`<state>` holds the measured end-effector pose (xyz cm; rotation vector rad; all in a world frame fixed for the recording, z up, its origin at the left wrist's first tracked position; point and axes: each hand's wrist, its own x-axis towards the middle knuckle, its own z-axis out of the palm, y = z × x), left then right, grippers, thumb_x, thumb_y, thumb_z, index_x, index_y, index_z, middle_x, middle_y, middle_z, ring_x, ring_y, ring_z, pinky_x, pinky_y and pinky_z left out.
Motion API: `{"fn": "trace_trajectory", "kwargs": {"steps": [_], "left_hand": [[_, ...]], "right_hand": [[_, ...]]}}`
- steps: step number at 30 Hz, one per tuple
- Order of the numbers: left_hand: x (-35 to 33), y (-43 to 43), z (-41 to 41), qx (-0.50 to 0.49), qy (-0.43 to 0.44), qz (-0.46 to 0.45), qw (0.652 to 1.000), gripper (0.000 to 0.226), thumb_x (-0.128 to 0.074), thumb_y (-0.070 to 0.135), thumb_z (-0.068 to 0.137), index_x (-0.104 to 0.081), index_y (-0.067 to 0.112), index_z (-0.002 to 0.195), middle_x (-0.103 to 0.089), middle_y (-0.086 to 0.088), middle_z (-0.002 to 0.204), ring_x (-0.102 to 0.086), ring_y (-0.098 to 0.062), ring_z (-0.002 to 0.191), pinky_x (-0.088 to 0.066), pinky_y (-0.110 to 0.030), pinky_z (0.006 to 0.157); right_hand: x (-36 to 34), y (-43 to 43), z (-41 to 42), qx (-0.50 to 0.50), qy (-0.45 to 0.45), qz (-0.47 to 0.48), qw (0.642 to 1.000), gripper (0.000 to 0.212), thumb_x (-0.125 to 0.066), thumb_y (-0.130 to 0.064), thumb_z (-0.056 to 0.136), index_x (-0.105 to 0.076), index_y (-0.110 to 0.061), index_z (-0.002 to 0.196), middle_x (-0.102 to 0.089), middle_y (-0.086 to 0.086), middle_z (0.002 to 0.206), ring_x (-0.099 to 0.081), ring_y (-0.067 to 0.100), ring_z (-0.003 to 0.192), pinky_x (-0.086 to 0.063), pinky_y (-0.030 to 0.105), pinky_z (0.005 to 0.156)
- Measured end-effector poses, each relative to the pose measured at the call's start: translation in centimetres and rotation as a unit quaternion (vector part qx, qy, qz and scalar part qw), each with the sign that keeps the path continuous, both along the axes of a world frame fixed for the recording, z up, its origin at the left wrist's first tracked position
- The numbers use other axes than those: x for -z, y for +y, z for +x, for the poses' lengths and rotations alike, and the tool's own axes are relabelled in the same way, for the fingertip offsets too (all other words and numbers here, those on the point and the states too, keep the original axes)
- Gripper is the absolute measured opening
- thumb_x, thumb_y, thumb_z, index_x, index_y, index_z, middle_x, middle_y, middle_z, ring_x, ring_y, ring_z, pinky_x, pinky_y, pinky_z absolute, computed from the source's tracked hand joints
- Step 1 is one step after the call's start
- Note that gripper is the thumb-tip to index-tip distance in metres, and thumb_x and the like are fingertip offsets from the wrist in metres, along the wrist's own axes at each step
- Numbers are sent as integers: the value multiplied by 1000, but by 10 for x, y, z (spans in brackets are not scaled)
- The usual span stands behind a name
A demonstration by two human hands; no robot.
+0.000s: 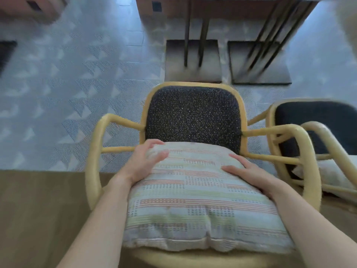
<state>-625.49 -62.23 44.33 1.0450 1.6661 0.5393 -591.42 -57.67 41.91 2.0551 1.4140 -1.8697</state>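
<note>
A pale cushion (201, 202) with red, green and dark dotted stripes lies on the seat of a yellow-framed armchair (96, 157) with a dark speckled backrest (193, 117). My left hand (143, 161) rests on the cushion's far left corner, fingers spread and lightly bent over its edge. My right hand (249, 171) lies flat on the cushion's far right side, fingers straight and pointing left. Both forearms reach in from the bottom of the view.
A second armchair (316, 120) of the same kind, holding a pale cushion (332, 171), stands close on the right. Table legs on dark floor plates (193, 60) stand behind. A patterned blue-grey carpet (67, 93) meets brown flooring (38, 209) at the left.
</note>
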Motion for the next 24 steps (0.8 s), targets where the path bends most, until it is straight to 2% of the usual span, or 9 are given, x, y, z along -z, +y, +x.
{"fn": "trace_trajectory", "kwargs": {"steps": [3, 5, 10, 13, 15, 17, 19, 22, 24], "left_hand": [[-15, 47, 10, -40, -13, 68, 997, 32, -65, 68, 77, -62, 56, 106, -53, 11, 131, -58, -13, 115, -41, -22, 87], [-24, 69, 17, -52, -26, 99, 993, 34, -66, 68, 76, -61, 56, 107, -56, 12, 129, -60, -10, 109, -42, -21, 82], [-28, 100, 17, -55, -72, 162, 983, 35, -67, 59, 77, -62, 50, 111, -56, 19, 132, -66, -14, 117, -54, -41, 100], [-30, 108, 15, -53, -79, 201, 975, 36, -70, 45, 82, -62, 41, 117, -57, 19, 130, -64, -9, 119, -54, -41, 104], [-33, 113, 13, -60, -69, 239, 967, 36, -70, 37, 84, -63, 35, 120, -59, 14, 130, -61, -12, 123, -54, -36, 101], [-39, 114, 12, -82, -76, 255, 960, 38, -71, 37, 83, -63, 33, 120, -60, 10, 129, -66, -18, 112, -53, -33, 98], [-43, 114, 13, -89, -78, 267, 956, 39, -71, 35, 84, -62, 31, 121, -59, 6, 131, -68, -30, 112, -55, -42, 101], [-55, 107, 20, -107, -99, 307, 941, 35, -67, 30, 87, -59, 27, 121, -56, -6, 133, -62, -41, 122, -50, -62, 105], [-69, 101, 25, -135, -129, 349, 918, 34, -65, 29, 89, -58, 26, 122, -54, -8, 135, -58, -43, 123, -49, -60, 105]], "right_hand": [[-10, 39, -4, -64, -15, 20, 998, 89, -70, -78, 74, -39, -53, 153, -43, -10, 160, -43, 8, 121, -31, 31, 101], [-14, 56, -2, -77, -19, 22, 997, 94, -68, -81, 71, -38, -52, 155, -43, -10, 160, -43, 9, 123, -32, 32, 102], [-11, 87, -2, -88, 7, 25, 996, 86, -72, -68, 83, -33, -50, 157, -45, -7, 158, -48, 13, 128, -37, 34, 104], [-9, 94, -4, -91, 7, 42, 995, 85, -74, -70, 83, -32, -52, 155, -48, -3, 155, -50, 19, 136, -41, 40, 113], [-9, 100, -8, -92, 1, 112, 989, 76, -74, -68, 84, -40, -51, 149, -49, 0, 153, -48, 22, 140, -38, 45, 118], [-15, 105, -19, -68, 38, 200, 977, 62, -73, -66, 85, -49, -51, 140, -54, -9, 145, -50, 18, 138, -39, 45, 117], [-24, 109, -31, -32, 96, 258, 961, 55, -71, -65, 84, -56, -47, 134, -60, -18, 137, -57, 13, 131, -46, 47, 114], [-45, 106, -43, 35, 174, 332, 926, 54, -75, -61, 87, -60, -37, 133, -62, -11, 140, -60, 14, 132, -49, 49, 114], [-68, 100, -50, 72, 221, 386, 893, 51, -73, -55, 88, -58, -36, 134, -60, -6, 145, -59, 15, 135, -47, 47, 116]]}}
